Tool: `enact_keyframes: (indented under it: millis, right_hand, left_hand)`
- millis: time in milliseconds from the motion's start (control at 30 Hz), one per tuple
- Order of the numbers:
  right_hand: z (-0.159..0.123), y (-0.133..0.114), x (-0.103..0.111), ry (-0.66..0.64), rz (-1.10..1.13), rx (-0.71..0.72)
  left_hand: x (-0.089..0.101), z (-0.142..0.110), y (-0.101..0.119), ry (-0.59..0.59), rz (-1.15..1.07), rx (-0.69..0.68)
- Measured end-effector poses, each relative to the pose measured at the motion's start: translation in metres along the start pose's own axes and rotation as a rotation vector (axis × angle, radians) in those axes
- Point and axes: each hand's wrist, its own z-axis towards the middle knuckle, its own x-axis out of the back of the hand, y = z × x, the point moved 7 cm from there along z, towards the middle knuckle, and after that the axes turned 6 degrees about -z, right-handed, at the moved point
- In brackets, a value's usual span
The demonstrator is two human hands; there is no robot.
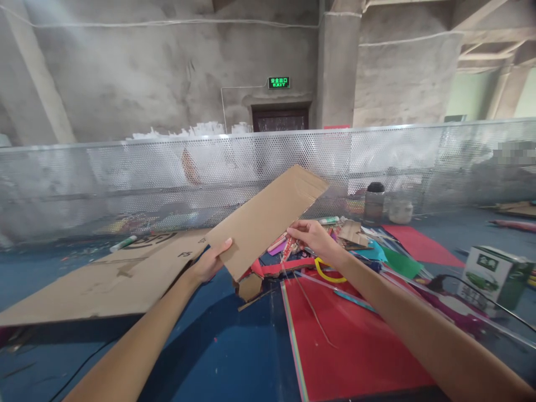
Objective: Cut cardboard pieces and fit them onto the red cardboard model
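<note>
A long rectangular piece of cardboard (272, 215) is held up at a slant, its far end raised to the right. My left hand (211, 261) grips its near left corner, with the thumb on the upper face. At its lower right edge is my right hand (314, 237), fingers curled and fingertips pinched against the rim. Beneath it are a red strip (288, 267) with a ragged cardboard edge and a small brown cardboard shape (250, 287). Just below my right wrist lies a yellow ring-shaped handle (321, 272).
A large printed cardboard sheet (121, 279) lies on the blue table (218, 346) at left. Red sheets (355, 346) lie at right, near a green-and-white box (488, 279). A dark-lidded bottle (374, 204) and a jar (401, 211) stand by the perforated metal screen (234, 173).
</note>
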Motion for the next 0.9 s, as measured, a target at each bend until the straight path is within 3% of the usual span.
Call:
enact_keyframes:
  millis: [233,433,600,767,900]
  right_hand:
    - [0.000,-0.003,-0.005,-0.026,0.070,0.041]
    - [-0.003,-0.003,-0.004,-0.054,0.195,-0.032]
    - [-0.004,0.000,0.000,-0.093,0.325,-0.129]
    - [-0.001,0.014,0.007,-0.086,0.184,-0.161]
    - [0.001,0.025,0.011,-0.091,-0.089,-0.136]
  left_hand:
    - [-0.003,-0.001,0.003,-0.015,-0.055,-0.013]
    - [-0.004,-0.001,0.005,0.069,-0.038,-0.027]
    - [0.004,-0.001,0.024,0.201,-0.124,-0.211]
    - [0.017,0.000,0.039,0.307,-0.180,-0.310]
    - [0.010,0.001,0.034,0.266,-0.161,-0.282]
